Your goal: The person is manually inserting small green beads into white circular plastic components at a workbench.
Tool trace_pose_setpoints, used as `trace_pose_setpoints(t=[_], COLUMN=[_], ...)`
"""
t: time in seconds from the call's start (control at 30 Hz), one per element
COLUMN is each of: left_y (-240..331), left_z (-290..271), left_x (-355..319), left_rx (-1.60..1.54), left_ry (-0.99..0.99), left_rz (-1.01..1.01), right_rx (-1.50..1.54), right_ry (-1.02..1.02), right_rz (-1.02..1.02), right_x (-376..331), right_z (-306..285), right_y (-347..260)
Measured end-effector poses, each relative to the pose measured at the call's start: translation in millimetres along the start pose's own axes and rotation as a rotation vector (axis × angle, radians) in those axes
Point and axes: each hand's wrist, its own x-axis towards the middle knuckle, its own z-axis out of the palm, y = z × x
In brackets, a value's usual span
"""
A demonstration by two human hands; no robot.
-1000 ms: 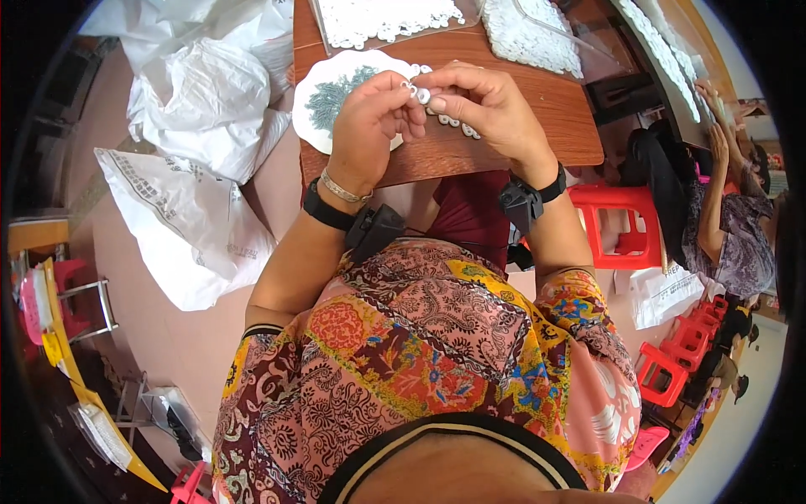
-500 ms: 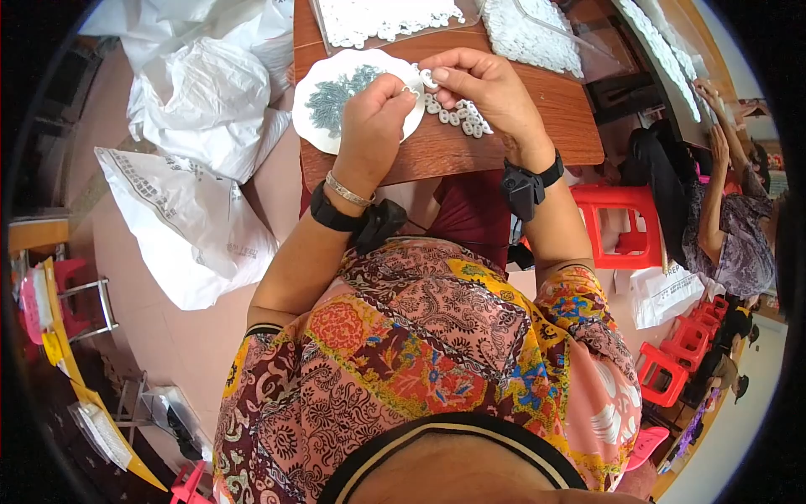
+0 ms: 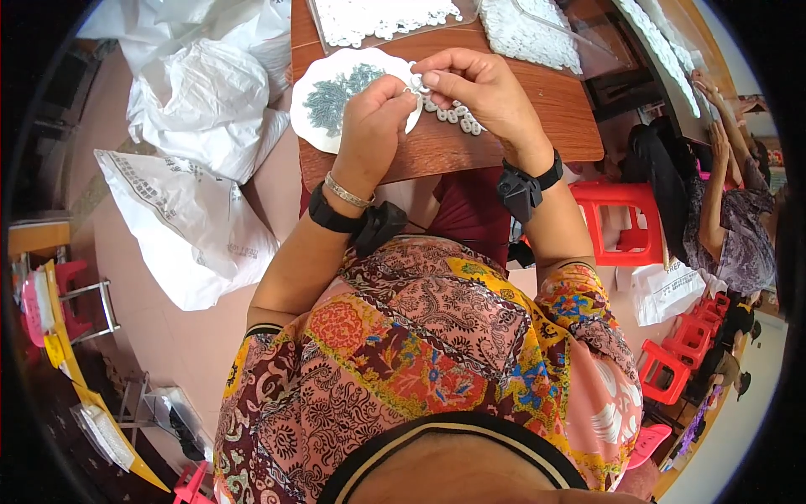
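Note:
My left hand (image 3: 376, 113) and my right hand (image 3: 474, 88) meet over a brown wooden table (image 3: 504, 143), fingertips pinched together on a small white piece (image 3: 417, 81) at the end of a string of white pieces (image 3: 457, 116) that lies on the table. Just left of my hands sits a white plate (image 3: 323, 126) holding a heap of small grey-green bits (image 3: 336, 88). Both wrists wear black bands; the left also has a thin bracelet.
Clear trays of white pieces (image 3: 378, 17) lie at the table's far side. White plastic bags (image 3: 197, 109) are piled on the floor to the left. A red stool (image 3: 625, 223) stands to the right, with another person (image 3: 726, 210) seated beyond it and more red stools (image 3: 680, 370).
Both hands stay pinched on the white string at the plate's edge; they have shifted slightly toward the plate and the string's hanging part now rests more on the table.

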Motion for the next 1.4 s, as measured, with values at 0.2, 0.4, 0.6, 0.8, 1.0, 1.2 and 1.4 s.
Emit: trace_pose_setpoints(t=[0.2, 0.4, 0.6, 0.8, 1.0, 1.2, 1.4], left_y=[1, -1, -4, -9, -9, -7, -7], left_z=[0, 2, 2, 1, 4, 6, 6], left_x=[-1, -2, -1, 0, -1, -3, -5], left_rx=[-0.042, -0.048, -0.022, -0.026, -0.133, -0.308, -0.304], left_ry=[0.019, 0.023, 0.020, 0.022, 0.041, 0.046, 0.038], left_rz=[-0.032, -0.037, -0.021, -0.016, -0.074, -0.135, -0.147], right_rx=[-0.022, -0.044, -0.096, -0.162, -0.306, -0.407, -0.458], right_ry=[0.028, 0.041, 0.032, 0.010, -0.002, 0.007, 0.015], right_rz=[-0.025, -0.032, -0.045, -0.038, -0.170, -0.251, -0.307], right_x=[-1, -1, -2, -7, -13, -11, -14], right_z=[0, 1, 2, 9, 12, 14, 14], right_y=[-2, 3, 3, -6, -2, 3, 3])
